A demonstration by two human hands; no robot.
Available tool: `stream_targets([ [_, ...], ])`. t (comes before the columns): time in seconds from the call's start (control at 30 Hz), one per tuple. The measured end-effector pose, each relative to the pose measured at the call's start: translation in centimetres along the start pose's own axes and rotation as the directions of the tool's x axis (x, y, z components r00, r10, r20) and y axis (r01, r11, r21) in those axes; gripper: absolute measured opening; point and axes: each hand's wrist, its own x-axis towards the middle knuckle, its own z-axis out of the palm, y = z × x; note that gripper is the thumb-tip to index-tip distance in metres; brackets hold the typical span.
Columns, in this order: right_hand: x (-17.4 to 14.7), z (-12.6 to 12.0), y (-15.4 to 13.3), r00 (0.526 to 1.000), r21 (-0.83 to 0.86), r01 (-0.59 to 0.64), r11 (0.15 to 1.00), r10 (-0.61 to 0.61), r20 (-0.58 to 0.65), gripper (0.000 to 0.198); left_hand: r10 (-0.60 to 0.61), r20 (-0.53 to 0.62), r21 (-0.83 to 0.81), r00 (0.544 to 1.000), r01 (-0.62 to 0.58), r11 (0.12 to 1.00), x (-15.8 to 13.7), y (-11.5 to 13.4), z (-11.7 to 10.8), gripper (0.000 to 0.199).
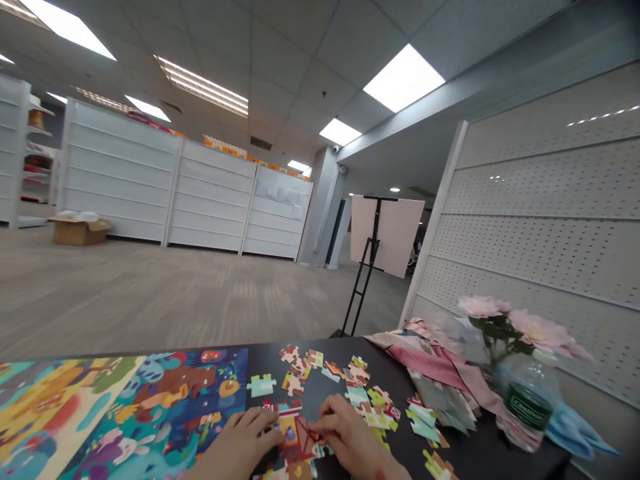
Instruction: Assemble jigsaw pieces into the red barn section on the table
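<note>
Left hand [245, 437] and right hand [345, 433] press curled fingers on joined puzzle pieces [295, 433] on the desk [480, 453], each grip half-closed, lifting nothing. Loose pieces [360, 387] lie just beyond. Right of them, a clear bottle [527, 407] holds pink flowers [520, 327].

Both hands sat low at the near edge of the view, close together, palms down. The left hand [243, 441] reached in from the lower left, fingers curled and pointing right. The right hand [350, 437] came from the lower right, fingertips bent toward the left hand's, almost meeting.
</note>
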Motion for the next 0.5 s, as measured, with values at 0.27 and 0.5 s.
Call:
stream_targets([
  [0.27,-2.5,-2.2,4.7,0.859,0.145,-0.090,0.985,0.150,-0.490,0.036,-0.098,0.129,-0.004,0.987,0.100,0.995,1.0,0.3,-0.7,0.050],
  [0.5,-7.5,-1.2,10.0,0.975,-0.299,-0.106,0.948,0.039,-0.220,0.035,-0.111,0.135,0.013,0.985,0.110,0.994,0.8,0.7,-1.2,0.050],
])
